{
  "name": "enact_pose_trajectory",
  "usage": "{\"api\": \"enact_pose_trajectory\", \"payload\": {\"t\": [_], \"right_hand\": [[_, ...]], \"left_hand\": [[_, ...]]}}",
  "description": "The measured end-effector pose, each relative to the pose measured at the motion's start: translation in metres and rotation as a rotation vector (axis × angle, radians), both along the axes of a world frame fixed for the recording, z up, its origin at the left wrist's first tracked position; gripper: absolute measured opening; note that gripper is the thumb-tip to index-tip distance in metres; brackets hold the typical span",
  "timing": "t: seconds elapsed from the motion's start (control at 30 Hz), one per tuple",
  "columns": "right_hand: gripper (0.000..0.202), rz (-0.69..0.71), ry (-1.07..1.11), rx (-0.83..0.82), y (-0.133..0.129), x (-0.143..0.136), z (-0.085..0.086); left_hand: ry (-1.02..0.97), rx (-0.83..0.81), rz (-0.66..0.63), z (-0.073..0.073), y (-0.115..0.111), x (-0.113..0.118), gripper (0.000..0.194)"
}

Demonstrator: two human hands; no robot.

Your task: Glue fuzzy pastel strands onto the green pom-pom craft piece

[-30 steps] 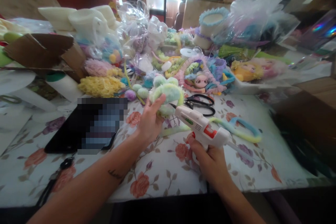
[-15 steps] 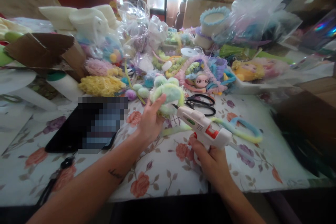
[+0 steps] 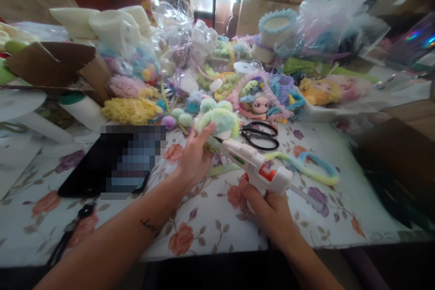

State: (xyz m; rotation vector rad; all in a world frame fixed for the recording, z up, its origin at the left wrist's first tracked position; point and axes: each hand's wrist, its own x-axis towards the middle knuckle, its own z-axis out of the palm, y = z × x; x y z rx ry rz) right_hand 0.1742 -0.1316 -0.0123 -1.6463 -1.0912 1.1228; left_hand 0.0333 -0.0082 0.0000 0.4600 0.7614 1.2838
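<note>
My left hand (image 3: 197, 149) is closed around a fluffy pale green and yellow piece (image 3: 220, 121) with round pompom-like bumps on top, its thumb lying across the front. In my right hand (image 3: 268, 204) is a white hot glue gun (image 3: 256, 165) with a red trigger, its dark nozzle at the lower front of the fluffy piece, close to my left fingers. Whether the nozzle touches it, I cannot tell. A clear glue stick (image 3: 306, 195) sticks out of the gun's back. Behind the gun lie black-handled scissors (image 3: 260, 136) and a fuzzy yellow-blue strip (image 3: 319, 172).
A black tablet (image 3: 84, 167) with a blurred-out screen lies on the floral tablecloth (image 3: 217, 231) to the left. Across the back are yellow fluffy trim (image 3: 132, 109), a doll head (image 3: 261, 104), a cardboard box (image 3: 50, 68) and plastic bags (image 3: 340, 18). Dark boxes stand at right.
The glue gun in my right hand has shifted left and slightly down, its nozzle nearer my left fingers. My left hand and the fluffy piece have hardly moved.
</note>
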Motion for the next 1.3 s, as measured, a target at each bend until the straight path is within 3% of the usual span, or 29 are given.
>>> {"api": "enact_pose_trajectory", "payload": {"t": [0.17,0.43,0.57,0.77,0.93,1.17,1.3], "right_hand": [[0.03,-0.016,-0.033,0.096,0.0018,0.0018,0.0004],[0.028,0.058,-0.029,-0.011,0.0017,0.0035,0.0011],[0.032,-0.029,-0.06,0.045,0.0005,0.0032,0.0001],[0.032,0.06,-0.023,-0.014,0.001,0.0052,-0.003],[0.031,-0.026,-0.074,0.082,0.0021,0.0045,-0.0047],[0.029,0.079,-0.036,-0.017,0.0015,0.0036,0.0019],[0.03,0.007,-0.009,-0.02,0.0008,0.0025,0.0012]], "left_hand": [[-0.017,-0.005,0.001,-0.001,0.0001,0.0002,0.043],[-0.014,-0.001,0.022,0.0026,0.0007,0.0021,0.031],[-0.008,0.0,0.01,0.0006,0.0014,0.0012,0.03],[-0.03,0.013,0.01,-0.0029,0.0021,0.0007,0.034],[0.005,-0.001,0.012,-0.0006,0.0024,-0.0002,0.038],[0.006,-0.018,0.021,0.0029,0.001,0.0023,0.04],[-0.035,0.0,0.013,0.0003,0.0014,0.0008,0.037]]}}
